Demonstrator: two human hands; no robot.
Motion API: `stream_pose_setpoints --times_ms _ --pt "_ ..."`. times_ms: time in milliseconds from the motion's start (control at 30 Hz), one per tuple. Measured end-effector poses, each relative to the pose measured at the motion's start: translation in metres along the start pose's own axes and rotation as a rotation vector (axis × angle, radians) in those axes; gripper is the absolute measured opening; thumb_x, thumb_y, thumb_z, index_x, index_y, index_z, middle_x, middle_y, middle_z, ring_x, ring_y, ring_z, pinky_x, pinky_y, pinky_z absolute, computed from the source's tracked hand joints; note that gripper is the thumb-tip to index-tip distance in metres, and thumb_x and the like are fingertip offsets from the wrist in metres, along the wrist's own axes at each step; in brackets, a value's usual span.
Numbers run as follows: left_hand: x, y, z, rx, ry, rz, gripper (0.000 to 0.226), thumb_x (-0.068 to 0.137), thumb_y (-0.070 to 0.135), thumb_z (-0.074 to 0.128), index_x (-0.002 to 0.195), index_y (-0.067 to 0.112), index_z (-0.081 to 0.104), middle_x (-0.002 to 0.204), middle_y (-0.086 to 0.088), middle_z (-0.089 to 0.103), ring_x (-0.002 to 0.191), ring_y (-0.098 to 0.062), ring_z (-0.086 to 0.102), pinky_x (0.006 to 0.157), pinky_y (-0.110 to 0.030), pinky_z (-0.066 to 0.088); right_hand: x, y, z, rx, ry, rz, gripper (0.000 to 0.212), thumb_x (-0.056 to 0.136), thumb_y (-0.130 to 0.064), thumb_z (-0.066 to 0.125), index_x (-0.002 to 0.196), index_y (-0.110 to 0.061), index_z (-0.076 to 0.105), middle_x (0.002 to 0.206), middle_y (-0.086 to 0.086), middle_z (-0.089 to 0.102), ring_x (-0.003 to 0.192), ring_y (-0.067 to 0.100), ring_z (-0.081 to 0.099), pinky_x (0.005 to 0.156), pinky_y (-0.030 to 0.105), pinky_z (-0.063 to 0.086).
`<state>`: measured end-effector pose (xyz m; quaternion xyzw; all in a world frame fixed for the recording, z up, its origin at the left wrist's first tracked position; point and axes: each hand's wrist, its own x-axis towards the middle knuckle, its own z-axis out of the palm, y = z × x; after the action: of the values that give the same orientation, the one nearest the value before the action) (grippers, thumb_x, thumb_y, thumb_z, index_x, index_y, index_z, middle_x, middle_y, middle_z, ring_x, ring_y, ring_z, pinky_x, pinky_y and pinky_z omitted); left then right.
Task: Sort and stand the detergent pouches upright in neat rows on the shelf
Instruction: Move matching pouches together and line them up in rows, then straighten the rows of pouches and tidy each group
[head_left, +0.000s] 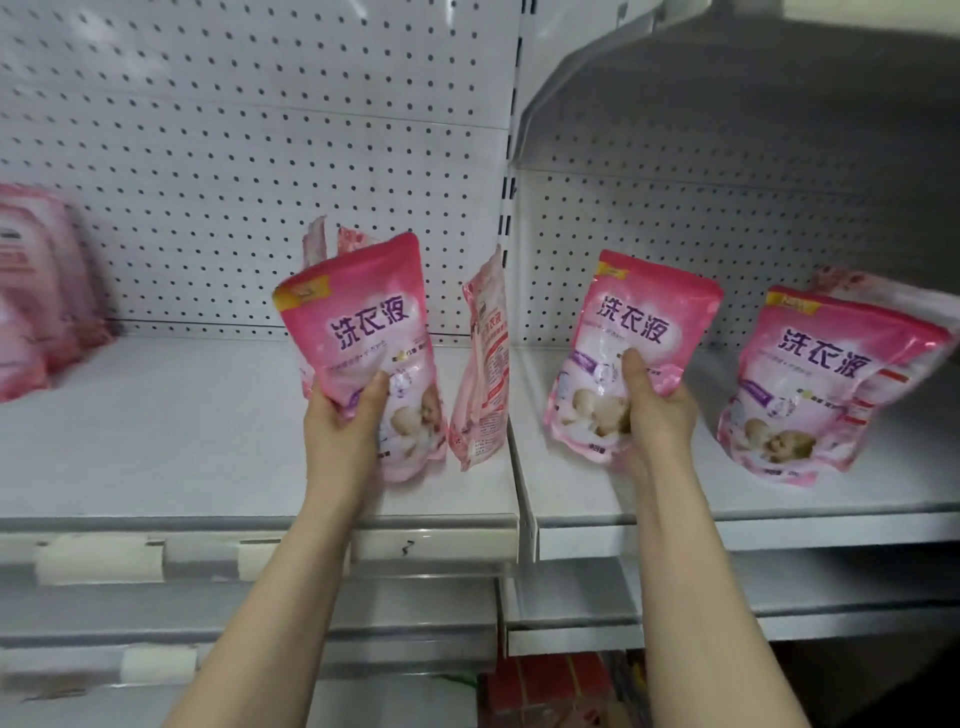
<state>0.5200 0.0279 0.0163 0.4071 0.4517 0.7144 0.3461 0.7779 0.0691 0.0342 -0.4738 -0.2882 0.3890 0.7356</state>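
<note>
Pink detergent pouch (363, 317), tilted, gripped at its lower left by the left hand (345, 415) near the front of a white shelf (182, 431) backed by pegboard (234, 156). A side-on pouch (485, 364) stands upright just beside it. The right hand (657, 410) holds a second pouch (639, 322), thumb pressed on its front, over the neighbouring shelf bay. Further right a third pouch (815, 379) leans against others behind it; a blurred pink row (36, 291) stands far left

洗衣液 on three pink pouches (649, 332)
</note>
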Motion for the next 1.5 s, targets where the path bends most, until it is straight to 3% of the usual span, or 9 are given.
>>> stream_pose_setpoints --times_ms 167,300,433,600,733,833,933,1333,1500 --pt "-0.008 0.026 -0.024 -0.127 0.085 0.027 0.046 0.088 0.029 0.067 0.127 0.01 0.053 0.119 -0.01 0.068 0.107 -0.029 0.067 0.092 -0.054 0.053 -0.043 -0.021 -0.011 0.129 -0.146 0.043 0.031 0.09 -0.022 0.07 0.119 -0.016 0.064 0.102 -0.001 0.078 0.088 0.018 0.076 0.067 0.035 0.062" --pt "-0.022 0.035 -0.059 -0.165 0.126 0.001 0.037 0.091 0.022 0.066 0.121 0.007 0.051 0.12 -0.016 0.066 0.106 -0.035 0.067 0.088 -0.058 0.054 -0.09 -0.024 -0.016 0.088 -0.244 0.026 0.03 0.089 -0.017 0.071 0.118 -0.016 0.064 0.107 0.005 0.076 0.094 0.024 0.075 0.073 0.042 0.062" --pt "-0.042 0.033 -0.103 -0.127 0.083 -0.01 0.025 0.094 0.019 0.062 0.117 0.013 0.053 0.118 -0.014 0.066 0.105 -0.032 0.067 0.085 -0.048 0.057 -0.144 -0.015 -0.006 0.063 -0.326 0.025 0.025 0.089 -0.013 0.07 0.113 -0.019 0.068 0.104 0.004 0.077 0.091 0.021 0.075 0.069 0.036 0.062" --pt "-0.059 0.032 -0.176 -0.104 0.022 0.004 0.021 0.092 0.02 0.064 0.111 0.023 0.057 0.103 0.002 0.073 0.095 -0.02 0.071 0.073 -0.033 0.058 -0.211 0.009 0.023 0.049 -0.354 0.044 0.017 0.088 -0.013 0.072 0.103 -0.023 0.071 0.101 0.004 0.078 0.09 0.022 0.075 0.067 0.034 0.06" --pt "-0.068 0.046 -0.251 -0.085 -0.002 -0.024 0.036 0.085 0.027 0.068 0.119 0.022 0.057 0.11 -0.002 0.073 0.098 -0.024 0.071 0.072 -0.033 0.058 -0.271 0.037 0.06 0.038 -0.364 0.106 0.027 0.088 -0.014 0.072 0.114 -0.017 0.068 0.104 0.005 0.077 0.093 0.024 0.075 0.07 0.037 0.061" --pt "-0.072 0.056 -0.314 -0.083 -0.006 -0.051 0.039 0.085 0.03 0.069 0.122 0.027 0.056 0.117 -0.006 0.07 0.105 -0.03 0.068 0.082 -0.048 0.057 -0.317 0.059 0.095 0.034 -0.396 0.155 0.028 0.088 -0.015 0.072 0.115 -0.016 0.068 0.106 0.006 0.077 0.097 0.028 0.074 0.076 0.044 0.061" --pt "-0.076 0.067 -0.375 -0.049 0.036 -0.038 0.038 0.083 0.034 0.07 0.119 0.032 0.059 0.114 -0.001 0.071 0.101 -0.024 0.071 0.077 -0.042 0.059 -0.36 0.079 0.131 0.039 -0.42 0.165 0.025 0.087 -0.012 0.072 0.112 -0.013 0.069 0.108 0.01 0.076 0.1 0.032 0.073 0.083 0.05 0.059" --pt "-0.04 0.098 -0.539 -0.08 0.24 0.033 0.037 0.08 0.033 0.072 0.115 0.029 0.061 0.109 0.0 0.074 0.094 -0.018 0.073 0.068 -0.026 0.058 -0.448 0.121 0.284 0.085 -0.524 0.151 0.019 0.087 -0.012 0.073 0.105 -0.018 0.068 0.103 0.007 0.077 0.091 0.027 0.075 0.069 0.039 0.062" --pt "0.015 0.107 -0.589 -0.068 0.262 0.078 0.038 0.084 0.032 0.069 0.121 0.026 0.059 0.113 -0.002 0.072 0.097 -0.021 0.072 0.071 -0.03 0.059 -0.447 0.145 0.361 0.123 -0.518 0.13 0.016 0.086 -0.012 0.074 0.098 -0.02 0.068 0.099 0.005 0.078 0.086 0.024 0.076 0.064 0.034 0.061"
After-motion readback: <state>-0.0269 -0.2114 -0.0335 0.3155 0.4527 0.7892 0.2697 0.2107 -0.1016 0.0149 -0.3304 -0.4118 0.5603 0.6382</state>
